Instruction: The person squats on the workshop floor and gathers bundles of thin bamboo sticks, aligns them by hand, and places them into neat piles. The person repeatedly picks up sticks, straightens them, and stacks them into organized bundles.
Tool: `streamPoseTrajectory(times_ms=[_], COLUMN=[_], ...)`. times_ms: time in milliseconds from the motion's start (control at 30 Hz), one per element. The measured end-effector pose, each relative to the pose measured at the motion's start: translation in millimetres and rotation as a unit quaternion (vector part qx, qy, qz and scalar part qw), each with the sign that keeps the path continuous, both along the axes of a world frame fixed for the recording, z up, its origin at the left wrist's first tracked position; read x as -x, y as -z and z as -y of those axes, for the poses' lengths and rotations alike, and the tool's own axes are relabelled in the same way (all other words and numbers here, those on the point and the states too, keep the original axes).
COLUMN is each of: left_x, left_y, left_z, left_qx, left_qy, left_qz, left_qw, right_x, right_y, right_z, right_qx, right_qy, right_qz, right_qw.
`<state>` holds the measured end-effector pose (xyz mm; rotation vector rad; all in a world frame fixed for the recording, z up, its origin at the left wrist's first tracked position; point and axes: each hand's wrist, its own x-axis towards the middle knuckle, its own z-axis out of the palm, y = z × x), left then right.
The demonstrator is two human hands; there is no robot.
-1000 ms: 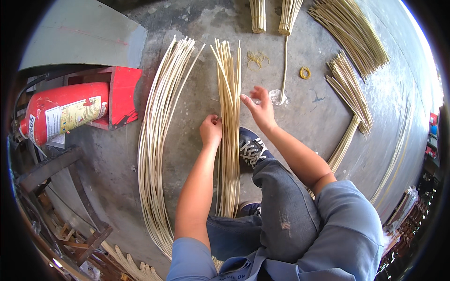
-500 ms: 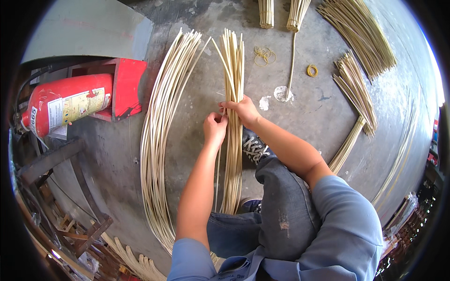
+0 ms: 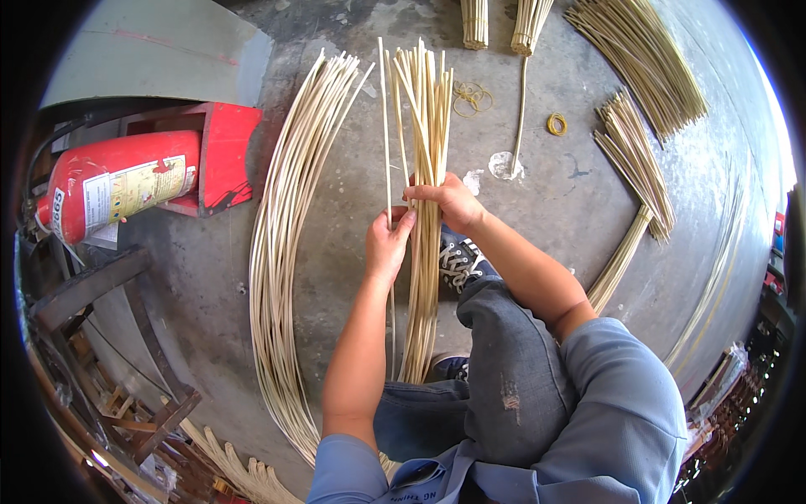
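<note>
1. Right hand (image 3: 449, 202): reached forward from the right, forearm angled across the knee, fingers wrapped around the cane bundle (image 3: 424, 252) near its middle; held closed on it.
2. Left hand (image 3: 388, 244): forearm run straight up from the lower edge, fingers curled, thumb and fingertips pinched on a single cane (image 3: 387, 118) at the bundle's left edge, just beside the right hand.
3. Bundle: pale yellow, thin, straight rods, stood nearly upright along the picture's middle, tips fanned slightly at the top, lower ends hidden behind the jeans (image 3: 504, 361).
4. Sneaker (image 3: 453, 260): seen just right of the bundle, under the right wrist.
5. Loose canes (image 3: 281, 252): laid in a long curve on the concrete floor (image 3: 353, 210), left of the hands.
6. Extinguisher (image 3: 117, 189): red, laid on its side, far left.
</note>
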<state>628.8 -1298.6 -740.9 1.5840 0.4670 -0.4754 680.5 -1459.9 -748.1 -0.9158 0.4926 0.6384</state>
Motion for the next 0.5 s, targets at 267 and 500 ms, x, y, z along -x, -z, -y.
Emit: streamPoseTrajectory(times_ms=[267, 500], left_x=[-3.5, -4.8], left_y=[-3.6, -3.6], left_z=[-0.5, -3.7], left_qx=[0.075, 0.004], left_qy=[-0.023, 0.007], left_qz=[-0.061, -0.031], left_qw=[0.995, 0.999], right_x=[0.8, 0.0], right_y=[-2.9, -6.5], right_z=[1.1, -2.1], right_qx=[-0.02, -0.023], right_qy=[-0.005, 0.004], right_qz=[0.005, -0.006], right_qw=[1.0, 1.0])
